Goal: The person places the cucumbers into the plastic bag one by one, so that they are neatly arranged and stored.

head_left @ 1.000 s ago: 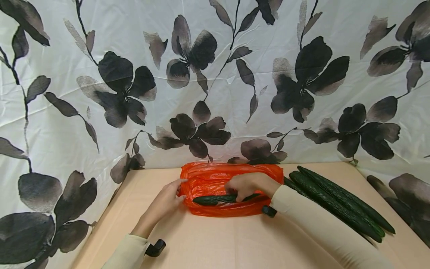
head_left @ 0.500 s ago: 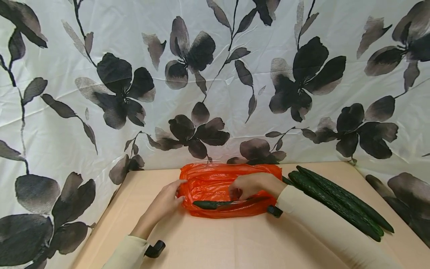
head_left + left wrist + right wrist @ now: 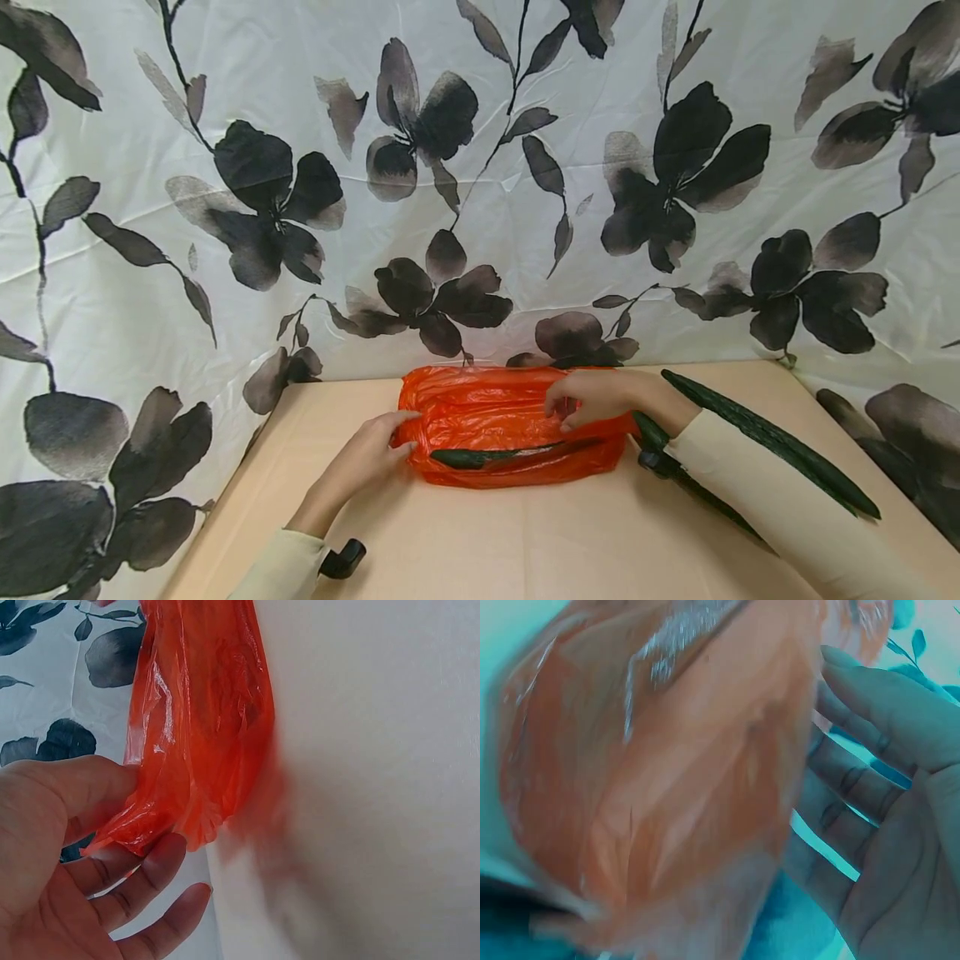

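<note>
Head view alone gets us the half-wrapped cucumber (image 3: 468, 458) — left hand (image 3: 371, 447) pinches the red bag (image 3: 480, 400); right hand (image 3: 603, 396) — can't tell its grip, fingertips mostly hidden.

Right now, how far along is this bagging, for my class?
Seemingly done: one cucumber lies partly covered by the bag. In hand: the left hand pinches the bag's left end; the right hand is at its right part, grip unclear. Probably still to do: bagging the other cucumbers beside it, partly behind the sleeve.
</note>
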`<state>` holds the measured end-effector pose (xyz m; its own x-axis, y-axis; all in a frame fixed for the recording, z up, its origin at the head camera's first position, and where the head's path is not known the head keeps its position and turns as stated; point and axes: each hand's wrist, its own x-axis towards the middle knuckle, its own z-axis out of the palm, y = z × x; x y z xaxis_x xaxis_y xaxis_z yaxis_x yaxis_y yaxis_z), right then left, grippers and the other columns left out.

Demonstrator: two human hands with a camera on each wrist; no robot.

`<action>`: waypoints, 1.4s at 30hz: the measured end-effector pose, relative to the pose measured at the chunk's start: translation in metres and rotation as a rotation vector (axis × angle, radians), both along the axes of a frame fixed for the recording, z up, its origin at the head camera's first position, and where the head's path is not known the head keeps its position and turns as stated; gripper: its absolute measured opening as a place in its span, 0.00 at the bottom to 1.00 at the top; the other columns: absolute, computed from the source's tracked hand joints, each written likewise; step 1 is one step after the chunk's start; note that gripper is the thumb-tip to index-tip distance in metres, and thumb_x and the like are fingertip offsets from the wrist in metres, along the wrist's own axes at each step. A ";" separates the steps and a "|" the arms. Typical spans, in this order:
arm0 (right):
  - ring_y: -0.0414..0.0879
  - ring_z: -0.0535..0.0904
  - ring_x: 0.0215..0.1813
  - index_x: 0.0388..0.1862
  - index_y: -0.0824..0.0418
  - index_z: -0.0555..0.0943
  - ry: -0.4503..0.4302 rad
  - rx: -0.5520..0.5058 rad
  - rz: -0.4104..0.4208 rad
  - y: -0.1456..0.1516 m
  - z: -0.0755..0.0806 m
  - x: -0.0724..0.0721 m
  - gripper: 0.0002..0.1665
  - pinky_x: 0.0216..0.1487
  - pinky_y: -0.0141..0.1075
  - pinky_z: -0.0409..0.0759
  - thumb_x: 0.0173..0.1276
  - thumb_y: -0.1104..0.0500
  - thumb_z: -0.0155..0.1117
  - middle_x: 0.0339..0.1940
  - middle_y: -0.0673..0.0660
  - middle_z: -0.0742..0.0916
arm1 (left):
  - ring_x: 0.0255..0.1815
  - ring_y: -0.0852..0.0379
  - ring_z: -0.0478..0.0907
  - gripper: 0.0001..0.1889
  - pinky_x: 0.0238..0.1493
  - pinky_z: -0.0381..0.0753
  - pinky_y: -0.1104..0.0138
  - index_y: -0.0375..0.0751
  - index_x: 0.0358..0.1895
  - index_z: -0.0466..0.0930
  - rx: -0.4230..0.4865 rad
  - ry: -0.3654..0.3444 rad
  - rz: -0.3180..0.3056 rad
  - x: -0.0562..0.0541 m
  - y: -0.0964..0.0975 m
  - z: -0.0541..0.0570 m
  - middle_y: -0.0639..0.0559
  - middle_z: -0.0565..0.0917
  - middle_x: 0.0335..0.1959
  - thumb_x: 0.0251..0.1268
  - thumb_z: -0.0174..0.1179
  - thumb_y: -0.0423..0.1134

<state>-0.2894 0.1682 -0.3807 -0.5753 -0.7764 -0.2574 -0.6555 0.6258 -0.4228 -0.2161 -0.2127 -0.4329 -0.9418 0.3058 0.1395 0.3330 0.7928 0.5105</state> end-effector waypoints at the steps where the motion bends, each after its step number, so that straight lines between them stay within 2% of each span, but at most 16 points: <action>1: 0.37 0.79 0.43 0.50 0.49 0.85 0.000 -0.012 -0.005 0.005 0.002 0.000 0.13 0.50 0.35 0.81 0.67 0.55 0.72 0.41 0.44 0.86 | 0.65 0.39 0.77 0.25 0.66 0.72 0.45 0.34 0.63 0.79 -0.005 -0.003 -0.001 0.000 0.000 0.000 0.41 0.82 0.61 0.62 0.69 0.32; 3: 0.36 0.80 0.45 0.50 0.47 0.84 0.003 -0.029 -0.016 0.014 0.004 0.000 0.13 0.51 0.34 0.81 0.67 0.54 0.72 0.44 0.45 0.86 | 0.65 0.40 0.77 0.25 0.67 0.72 0.46 0.35 0.63 0.79 -0.005 -0.019 0.009 -0.001 0.000 0.001 0.42 0.82 0.61 0.62 0.70 0.33; 8: 0.37 0.81 0.46 0.52 0.50 0.83 0.012 -0.088 -0.009 0.037 0.011 0.001 0.15 0.53 0.38 0.82 0.68 0.53 0.71 0.45 0.48 0.87 | 0.62 0.42 0.79 0.24 0.65 0.75 0.47 0.34 0.62 0.80 -0.018 -0.022 0.023 -0.003 -0.001 0.000 0.42 0.83 0.59 0.61 0.70 0.31; 19: 0.40 0.82 0.45 0.54 0.54 0.83 -0.020 -0.133 -0.103 0.080 0.034 0.007 0.15 0.52 0.39 0.83 0.70 0.56 0.69 0.45 0.46 0.85 | 0.52 0.49 0.80 0.24 0.58 0.80 0.52 0.34 0.61 0.80 -0.003 -0.028 0.028 -0.004 -0.001 0.001 0.44 0.84 0.56 0.60 0.69 0.29; 26: 0.42 0.83 0.45 0.55 0.58 0.82 -0.059 -0.145 -0.163 0.106 0.036 0.011 0.16 0.52 0.36 0.83 0.71 0.54 0.68 0.43 0.50 0.85 | 0.39 0.55 0.75 0.24 0.44 0.79 0.61 0.34 0.60 0.80 -0.003 -0.039 0.040 -0.003 -0.001 0.002 0.47 0.84 0.49 0.59 0.70 0.29; 30: 0.42 0.82 0.44 0.56 0.60 0.82 -0.061 -0.150 -0.189 0.118 0.036 0.015 0.18 0.50 0.32 0.82 0.71 0.54 0.68 0.41 0.48 0.85 | 0.38 0.56 0.75 0.23 0.43 0.78 0.62 0.34 0.59 0.81 -0.007 -0.026 0.037 -0.003 -0.001 0.002 0.48 0.84 0.47 0.59 0.70 0.28; 35: 0.43 0.80 0.44 0.57 0.59 0.81 -0.057 -0.151 -0.221 0.131 0.036 0.021 0.18 0.51 0.34 0.82 0.70 0.56 0.69 0.40 0.48 0.85 | 0.36 0.56 0.75 0.23 0.40 0.77 0.64 0.34 0.59 0.81 -0.002 -0.020 0.033 -0.001 -0.001 0.003 0.49 0.83 0.43 0.58 0.70 0.27; 42: 0.40 0.80 0.45 0.60 0.58 0.78 -0.036 -0.143 -0.230 0.149 0.031 0.027 0.22 0.49 0.31 0.82 0.68 0.59 0.70 0.42 0.52 0.85 | 0.36 0.55 0.75 0.23 0.40 0.77 0.65 0.34 0.59 0.81 -0.001 -0.015 0.029 -0.001 -0.001 0.003 0.49 0.83 0.43 0.58 0.70 0.28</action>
